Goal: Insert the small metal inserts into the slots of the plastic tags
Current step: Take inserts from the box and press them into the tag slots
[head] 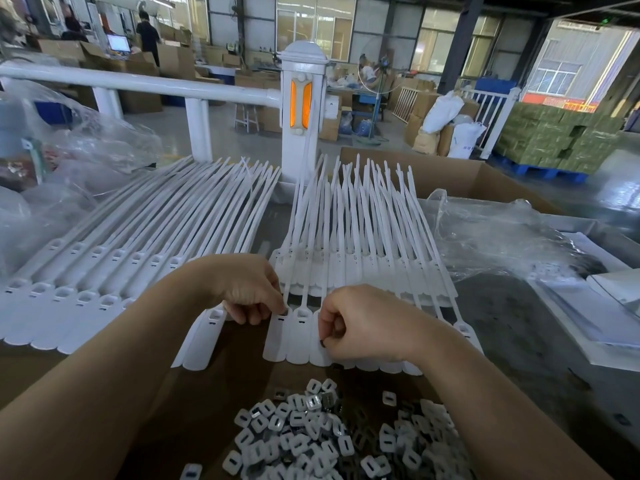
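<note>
An insert is being pressed by the left hand into a front-row tag on the bench, the right hand's fingers clenched, apparently around spare inserts, while a heap of inserts and many unfilled tags are left.

Two bare forearms, no sleeves, bare hands

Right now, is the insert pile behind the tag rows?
No, the insert pile lies nearest the camera, in front of both hands and the tag rows.
</note>
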`<move>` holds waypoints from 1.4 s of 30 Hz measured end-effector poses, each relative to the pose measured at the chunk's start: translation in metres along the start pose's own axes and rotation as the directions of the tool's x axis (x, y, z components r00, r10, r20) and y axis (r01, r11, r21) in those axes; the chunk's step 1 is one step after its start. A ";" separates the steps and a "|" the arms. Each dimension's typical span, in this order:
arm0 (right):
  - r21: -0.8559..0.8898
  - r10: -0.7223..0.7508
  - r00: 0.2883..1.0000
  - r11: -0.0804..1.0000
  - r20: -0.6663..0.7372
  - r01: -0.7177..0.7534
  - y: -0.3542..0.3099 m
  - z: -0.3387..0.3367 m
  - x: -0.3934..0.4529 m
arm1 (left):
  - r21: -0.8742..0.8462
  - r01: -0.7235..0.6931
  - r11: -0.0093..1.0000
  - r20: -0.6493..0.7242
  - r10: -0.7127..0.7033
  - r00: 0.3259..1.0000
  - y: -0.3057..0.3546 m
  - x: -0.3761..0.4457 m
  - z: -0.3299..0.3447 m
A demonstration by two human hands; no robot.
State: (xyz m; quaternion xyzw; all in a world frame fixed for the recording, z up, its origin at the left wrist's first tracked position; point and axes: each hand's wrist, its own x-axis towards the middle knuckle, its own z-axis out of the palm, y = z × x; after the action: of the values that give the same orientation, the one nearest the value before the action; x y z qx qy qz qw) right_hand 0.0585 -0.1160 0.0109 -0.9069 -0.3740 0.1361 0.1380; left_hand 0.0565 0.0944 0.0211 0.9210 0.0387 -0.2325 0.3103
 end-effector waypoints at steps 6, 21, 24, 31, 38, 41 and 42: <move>0.137 -0.017 0.999 0.990 0.045 0.010 0.003 -0.006 -0.003 | 0.027 -0.007 1.000 -0.020 0.008 1.000 0.004 -0.001 0.001; 0.190 -0.170 0.937 0.975 0.304 0.116 -0.018 -0.011 -0.010 | 0.009 -0.075 0.997 -0.105 0.076 0.992 0.005 -0.004 -0.001; 0.224 -0.174 0.963 0.966 0.205 0.127 -0.017 -0.013 -0.011 | -0.049 -0.181 0.982 -0.119 0.175 0.977 0.009 -0.009 -0.002; 0.345 0.005 0.880 0.921 -0.476 0.181 -0.003 -0.008 -0.006 | -0.401 -0.239 0.884 0.110 0.306 0.946 0.019 -0.018 0.001; 0.053 -0.169 0.713 0.959 -0.681 0.279 -0.004 0.000 0.000 | -0.620 -0.189 0.762 0.084 0.303 0.949 0.014 -0.017 -0.004; 0.053 -0.171 0.768 0.965 -0.617 0.257 -0.002 0.001 0.001 | -0.575 -0.190 0.796 0.061 0.273 0.960 0.011 -0.018 -0.006; 0.086 -0.145 0.799 0.967 -0.583 0.238 -0.001 0.003 0.002 | -0.535 -0.190 0.823 0.038 0.248 0.968 0.010 -0.018 -0.007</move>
State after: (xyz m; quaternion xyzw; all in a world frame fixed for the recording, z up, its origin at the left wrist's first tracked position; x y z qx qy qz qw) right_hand 0.0582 -0.1137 0.0087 -0.8496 -0.3933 -0.1285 0.3271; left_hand 0.0453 0.0913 0.0400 0.7852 -0.0217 -0.2239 0.5770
